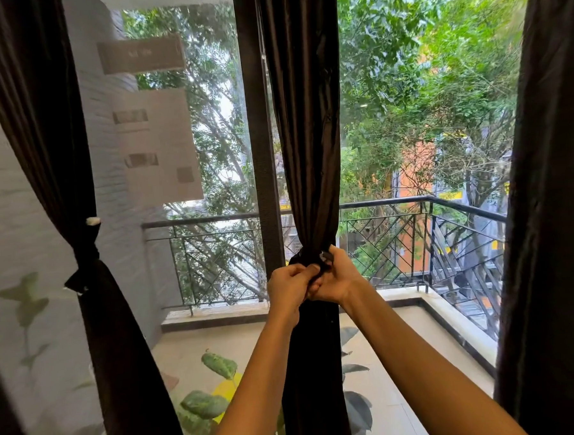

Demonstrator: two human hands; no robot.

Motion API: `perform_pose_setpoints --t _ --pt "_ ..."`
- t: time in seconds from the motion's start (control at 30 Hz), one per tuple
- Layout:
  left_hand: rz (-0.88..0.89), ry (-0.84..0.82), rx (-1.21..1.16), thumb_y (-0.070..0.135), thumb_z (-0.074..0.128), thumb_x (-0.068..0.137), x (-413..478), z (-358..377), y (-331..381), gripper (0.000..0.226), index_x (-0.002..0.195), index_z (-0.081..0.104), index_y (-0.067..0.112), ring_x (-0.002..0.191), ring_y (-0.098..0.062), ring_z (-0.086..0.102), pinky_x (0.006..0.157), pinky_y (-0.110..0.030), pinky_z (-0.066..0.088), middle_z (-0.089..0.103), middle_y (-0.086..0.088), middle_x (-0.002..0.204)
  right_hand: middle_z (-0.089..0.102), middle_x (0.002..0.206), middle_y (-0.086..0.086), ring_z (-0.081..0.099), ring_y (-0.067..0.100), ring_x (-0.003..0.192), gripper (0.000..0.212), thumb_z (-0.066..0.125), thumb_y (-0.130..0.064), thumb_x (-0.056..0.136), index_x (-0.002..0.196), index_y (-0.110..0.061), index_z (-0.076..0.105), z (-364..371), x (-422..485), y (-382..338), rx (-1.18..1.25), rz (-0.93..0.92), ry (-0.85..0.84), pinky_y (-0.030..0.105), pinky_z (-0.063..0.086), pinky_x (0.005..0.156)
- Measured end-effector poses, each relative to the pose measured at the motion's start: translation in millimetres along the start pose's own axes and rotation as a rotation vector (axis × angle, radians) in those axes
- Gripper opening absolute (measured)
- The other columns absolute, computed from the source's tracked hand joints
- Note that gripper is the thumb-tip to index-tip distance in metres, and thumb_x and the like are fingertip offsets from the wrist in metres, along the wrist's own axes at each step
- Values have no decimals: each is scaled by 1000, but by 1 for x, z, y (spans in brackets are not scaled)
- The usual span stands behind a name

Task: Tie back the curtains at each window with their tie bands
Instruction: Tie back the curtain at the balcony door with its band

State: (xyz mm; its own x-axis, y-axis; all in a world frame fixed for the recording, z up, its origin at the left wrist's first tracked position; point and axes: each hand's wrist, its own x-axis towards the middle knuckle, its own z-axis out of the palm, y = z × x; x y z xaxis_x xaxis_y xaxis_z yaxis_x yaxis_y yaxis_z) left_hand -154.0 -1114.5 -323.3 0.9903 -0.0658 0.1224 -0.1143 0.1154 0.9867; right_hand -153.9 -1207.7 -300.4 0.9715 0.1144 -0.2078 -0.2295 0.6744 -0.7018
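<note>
Pinching tie band around centre curtain with curled left hand, right hand; window pane at 3 o'clock.

Three dark curtains were counted: the left curtain, the middle curtain and the right curtain. Two tie bands were noted: the left tie band around the left curtain and the middle tie band around the middle curtain. Two hands were recorded, the left hand and the right hand, both gripping the middle tie band. Two window panes, the left pane and the right pane, were parted by one frame post. Outside stood one balcony railing and one leafy plant. One small white fitting sat at the left curtain's edge.
</note>
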Motion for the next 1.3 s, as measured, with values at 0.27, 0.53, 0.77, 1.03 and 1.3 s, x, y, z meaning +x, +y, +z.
perform_pose_setpoints --t 0.27,0.53,0.77,1.03,1.3 --pt "62 109 1 13 68 86 5 -5 -15 32 55 59 10 55 -16 61 64 -27 57 59 -5 53 61 85 10 58 21 73 24 51 -25 94 92 -5 63 -19 14 1 -142 -17 98 29 48 55" --pt "111 156 -31 10 67 87 4 0 -19 35 55 51 9 60 -14 66 58 -19 56 51 -3 51 61 81 -1 56 8 69 13 67 -24 84 89 -12 64 -23 5 -3 -1049 -1105 383 11 43 60" --pt "248 166 198 12 73 81 -3 -4 -18 21 66 64 0 60 -23 68 66 -35 60 64 -15 60 50 57 -6 47 6 54 21 66 -27 84 70 -14 57 -16 7 -25 -1449 -916 374 18 32 50" --pt "376 209 423 19 76 78 -15 -4 -6 22 66 60 9 61 -21 65 61 -33 52 64 -8 60 56 73 15 56 31 75 29 41 -21 91 75 0 53 15 -9 -42 -1664 -455 442 31 44 65" --pt "336 204 306 18 74 80 -17 10 -2 30 62 50 19 62 -20 66 66 -38 57 58 3 55 46 65 4 47 15 52 23 40 -10 90 67 -11 45 38 -7 -61 -951 -575 401 24 35 46"
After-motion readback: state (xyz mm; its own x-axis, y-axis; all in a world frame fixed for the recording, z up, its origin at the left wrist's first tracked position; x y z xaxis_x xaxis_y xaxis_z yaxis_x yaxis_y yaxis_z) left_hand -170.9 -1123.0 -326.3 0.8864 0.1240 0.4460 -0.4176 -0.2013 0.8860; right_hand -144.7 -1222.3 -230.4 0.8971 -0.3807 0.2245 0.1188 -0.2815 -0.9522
